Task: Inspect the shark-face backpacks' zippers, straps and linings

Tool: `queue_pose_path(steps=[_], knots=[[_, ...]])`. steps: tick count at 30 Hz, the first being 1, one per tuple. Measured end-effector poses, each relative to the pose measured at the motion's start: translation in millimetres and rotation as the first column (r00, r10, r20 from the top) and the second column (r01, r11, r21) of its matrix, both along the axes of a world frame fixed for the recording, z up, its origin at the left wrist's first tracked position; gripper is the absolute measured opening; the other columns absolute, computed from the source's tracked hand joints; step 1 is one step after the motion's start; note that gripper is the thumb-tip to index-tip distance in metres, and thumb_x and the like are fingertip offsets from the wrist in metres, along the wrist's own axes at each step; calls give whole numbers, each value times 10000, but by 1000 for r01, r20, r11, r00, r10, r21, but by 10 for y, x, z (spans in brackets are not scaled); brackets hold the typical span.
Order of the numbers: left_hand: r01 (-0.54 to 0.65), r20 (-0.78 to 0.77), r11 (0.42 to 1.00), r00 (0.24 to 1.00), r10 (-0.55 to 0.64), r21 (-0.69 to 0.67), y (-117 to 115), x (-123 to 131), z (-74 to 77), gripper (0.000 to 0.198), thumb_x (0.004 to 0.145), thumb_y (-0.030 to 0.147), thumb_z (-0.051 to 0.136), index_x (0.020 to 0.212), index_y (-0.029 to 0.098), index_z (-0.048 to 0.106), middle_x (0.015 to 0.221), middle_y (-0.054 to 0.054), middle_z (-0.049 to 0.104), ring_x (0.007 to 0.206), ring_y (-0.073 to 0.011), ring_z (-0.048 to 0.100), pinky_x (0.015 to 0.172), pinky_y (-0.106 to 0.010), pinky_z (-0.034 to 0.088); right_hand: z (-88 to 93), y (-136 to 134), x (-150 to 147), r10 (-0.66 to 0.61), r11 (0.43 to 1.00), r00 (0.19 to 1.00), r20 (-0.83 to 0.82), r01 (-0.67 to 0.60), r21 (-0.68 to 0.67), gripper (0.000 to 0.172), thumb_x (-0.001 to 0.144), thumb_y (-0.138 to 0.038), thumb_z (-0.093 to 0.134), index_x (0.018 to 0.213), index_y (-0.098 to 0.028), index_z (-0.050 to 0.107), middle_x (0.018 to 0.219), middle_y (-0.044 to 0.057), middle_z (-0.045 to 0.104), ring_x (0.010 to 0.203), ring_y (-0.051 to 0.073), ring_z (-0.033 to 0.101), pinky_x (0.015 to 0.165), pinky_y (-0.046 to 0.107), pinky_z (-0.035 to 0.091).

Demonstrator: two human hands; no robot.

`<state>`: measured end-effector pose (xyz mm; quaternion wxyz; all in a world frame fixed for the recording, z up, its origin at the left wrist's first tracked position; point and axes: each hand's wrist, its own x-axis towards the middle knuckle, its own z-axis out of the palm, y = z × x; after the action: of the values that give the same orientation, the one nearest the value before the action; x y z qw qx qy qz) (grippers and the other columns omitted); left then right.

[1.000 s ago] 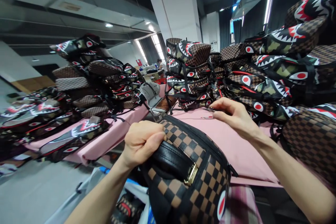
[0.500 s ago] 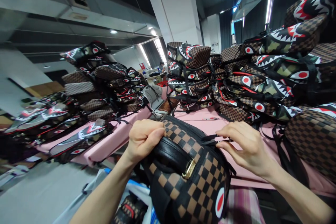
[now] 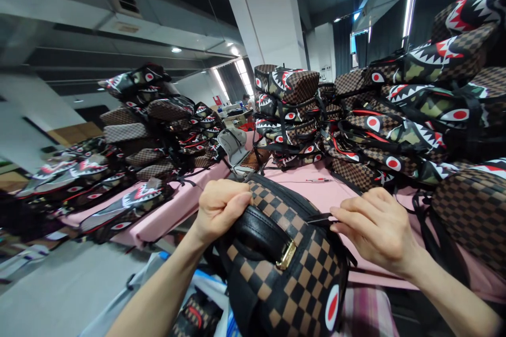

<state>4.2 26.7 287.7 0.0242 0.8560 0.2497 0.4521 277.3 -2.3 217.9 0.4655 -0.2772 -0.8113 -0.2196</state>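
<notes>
A brown-and-black checked backpack (image 3: 284,268) leans at the pink table's edge, with a red-and-white eye patch low on its right side. My left hand (image 3: 223,208) is closed at its upper left, gripping the bag by the far end of the black top handle (image 3: 263,229). A gold metal clip (image 3: 287,255) sits at the handle's near end. In my closed right hand (image 3: 377,226) is a pair of dark thread snips (image 3: 319,218), mostly covered by the fingers. Their blades point left and lie against the black seam along the bag's right side.
Stacks of checked and camouflage backpacks (image 3: 288,121) rise along the pink table (image 3: 304,174), with more stacks to the left (image 3: 134,131) and right (image 3: 419,100). A red pen-like item (image 3: 318,180) lies beyond my bag. Below left, a blue-and-white plastic bag (image 3: 213,287) surrounds another checked bag.
My right hand has closed further around the snips, hiding more of them, and turned slightly. My left hand keeps its grip on the backpack. The whole view has shifted a little.
</notes>
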Motion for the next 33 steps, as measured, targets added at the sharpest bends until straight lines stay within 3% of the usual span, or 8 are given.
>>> queue_pose_path(steps=[6, 9, 12, 17, 23, 26, 30, 33], knots=[[95, -14, 995, 995, -95, -27, 15, 8, 18, 397, 864, 258, 415, 482, 156, 455, 425, 9, 411, 397, -84, 407, 443, -215, 351, -50, 69, -18, 161, 974, 980, -118, -177, -141, 109, 799, -182, 611, 908, -178, 600, 782, 38, 656, 722, 158, 579, 655, 308, 381], [101, -12, 995, 995, -102, -26, 17, 13, 18, 393, 865, 246, 414, 484, 155, 449, 425, 12, 408, 397, -82, 407, 443, -211, 349, -104, 141, -61, 344, 826, 883, -318, -446, -344, 89, 821, -257, 593, 872, -184, 601, 753, 30, 633, 699, 153, 570, 642, 294, 422], [94, -10, 995, 996, -94, -25, 12, 11, 14, 394, 861, 242, 415, 480, 153, 451, 425, 10, 407, 401, -83, 409, 446, -214, 351, -146, 197, -80, 314, 704, 789, -528, -566, -428, 111, 836, -296, 569, 863, -191, 597, 734, 21, 615, 664, 142, 565, 578, 261, 445], [62, -64, 995, 996, -67, -82, 9, 18, 60, 408, 867, 285, 399, 490, 151, 478, 428, 8, 408, 400, -82, 393, 429, -216, 327, -129, 140, -29, 223, 845, 903, -367, -367, -389, 81, 817, -213, 592, 886, -181, 620, 780, 38, 647, 726, 150, 588, 649, 270, 455], [76, -213, 977, 970, -119, -201, 106, 78, 185, 405, 866, 268, 367, 510, 150, 520, 440, 1, 463, 391, -82, 394, 410, -217, 295, -226, -87, 10, 58, 943, 957, -284, -146, -300, 118, 822, -188, 581, 931, -160, 614, 808, 55, 662, 744, 163, 609, 689, 287, 455], [65, -197, 973, 974, -110, -222, 185, 113, 199, 401, 860, 279, 374, 517, 153, 537, 453, -5, 490, 399, -87, 404, 412, -221, 298, -288, -103, 26, 3, 917, 936, -351, -142, -374, 112, 836, -224, 559, 918, -179, 621, 827, 47, 666, 744, 162, 615, 667, 272, 467], [72, -152, 966, 982, -113, -248, 249, 155, 182, 418, 853, 296, 384, 474, 158, 493, 417, 4, 433, 382, -84, 361, 405, -233, 260, -235, -16, -21, -34, 814, 865, -501, -267, -517, 230, 770, -294, 633, 986, -216, 626, 901, 30, 672, 744, 161, 618, 603, 240, 480], [77, -130, 966, 985, -111, -246, 256, 176, 171, 423, 848, 303, 394, 457, 160, 468, 407, 13, 384, 376, -80, 331, 404, -237, 240, -111, 66, -163, 70, 781, 863, -500, -360, -510, 308, 739, -204, 637, 1046, -224, 631, 875, 21, 664, 727, 144, 600, 618, 233, 460]])
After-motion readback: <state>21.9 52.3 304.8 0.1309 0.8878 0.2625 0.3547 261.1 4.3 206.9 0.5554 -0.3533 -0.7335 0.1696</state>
